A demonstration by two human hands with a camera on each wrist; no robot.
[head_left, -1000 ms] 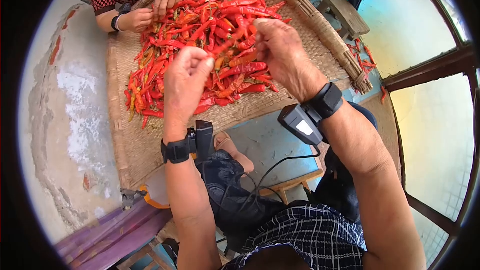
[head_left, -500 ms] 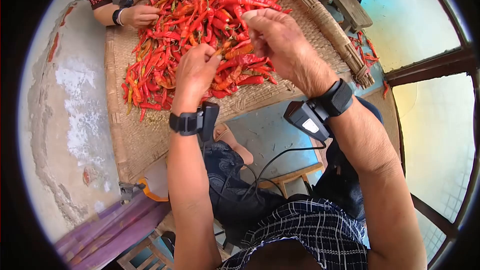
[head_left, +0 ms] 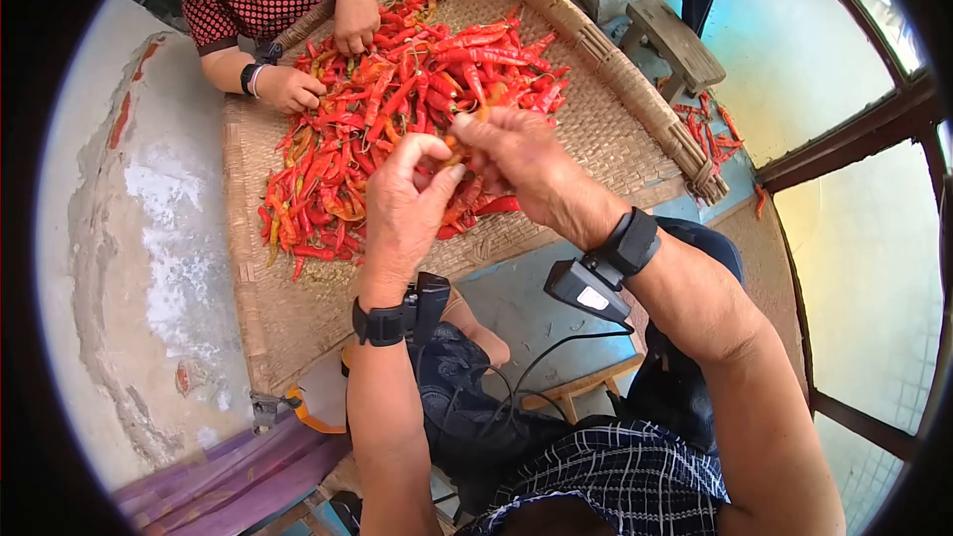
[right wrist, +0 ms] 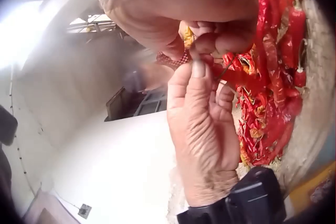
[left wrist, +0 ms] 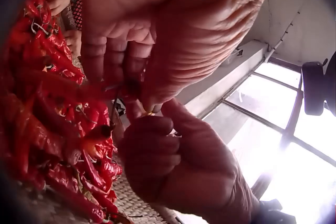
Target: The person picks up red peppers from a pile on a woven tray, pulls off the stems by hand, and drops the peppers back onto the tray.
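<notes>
In the head view, my left hand (head_left: 402,203) and right hand (head_left: 541,174) meet above the near part of a heap of red chili peppers (head_left: 347,139). Between their fingertips is a small orange-yellow chili pepper (head_left: 454,151), largely covered by the fingers. Thumb and fingers of my left hand pinch it. The right wrist view shows its yellowish part (right wrist: 189,37) at the curled fingers of my right hand, close by the left thumb. Seen from the left wrist, the right hand (left wrist: 178,161) has its fingers curled in against the left fingertips.
The heap lies on a large woven tray (head_left: 288,328) with a raised rim. Across it, another person's hands (head_left: 288,89) touch the peppers. A wooden stool (head_left: 675,45) stands at the right, with more chilies (head_left: 710,134) on the floor. A wall (head_left: 169,218) borders the left.
A red chili was between my hands a second ago. My left hand then reached an orange-yellow one at the heap, and my hands have since come together. The other person's second hand is back at the heap.
</notes>
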